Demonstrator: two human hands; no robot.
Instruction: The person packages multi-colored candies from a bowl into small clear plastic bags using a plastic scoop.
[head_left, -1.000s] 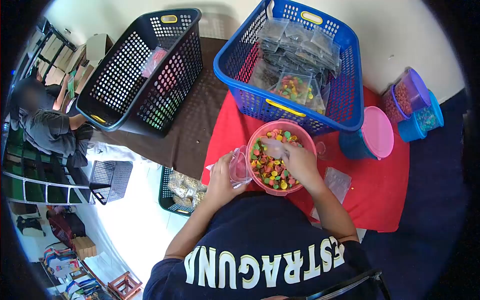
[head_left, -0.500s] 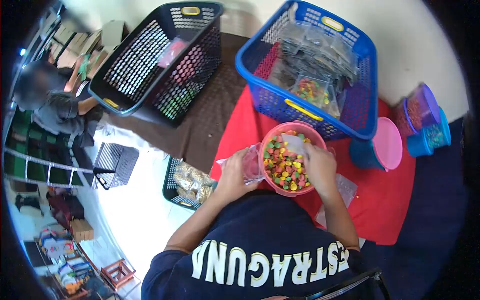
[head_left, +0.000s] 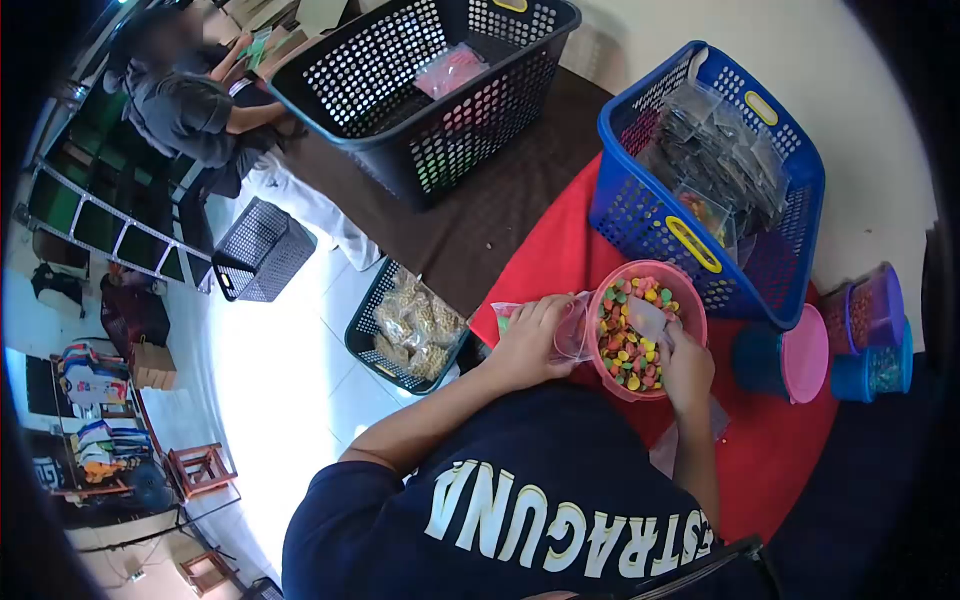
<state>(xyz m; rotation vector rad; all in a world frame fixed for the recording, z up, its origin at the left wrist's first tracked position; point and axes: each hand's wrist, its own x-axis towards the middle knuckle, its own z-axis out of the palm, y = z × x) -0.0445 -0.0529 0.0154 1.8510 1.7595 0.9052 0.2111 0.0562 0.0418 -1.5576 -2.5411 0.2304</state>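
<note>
A round pink tub point(head_left: 701, 325) stands in front of me, full of small red, yellow and green pieces point(head_left: 626, 362), perhaps candies. My right hand point(head_left: 688, 370) reaches over its right side, fingers closed on a whitish translucent scoop point(head_left: 647, 318) that lies against the pieces. At the tub's left rim, my left hand point(head_left: 535, 342) grips a clear plastic bag point(head_left: 573, 335). The bag's contents are mostly hidden by the hand. Partly under my right forearm lies another clear plastic bag point(head_left: 664, 452) on the red cloth point(head_left: 770, 470).
Behind the tub is a blue basket point(head_left: 650, 215) of filled packets. Lidded tubs point(head_left: 803, 353) stand at the right. A black basket point(head_left: 380, 165) sits at the back, a green basket point(head_left: 358, 350) of packets at the left. A person point(head_left: 195, 115) works at the far left.
The view has swung, so the scene sits farther right and lower. Relative to the tub, my right hand with the scoop has drawn slightly towards me. My left hand still holds the bag.
</note>
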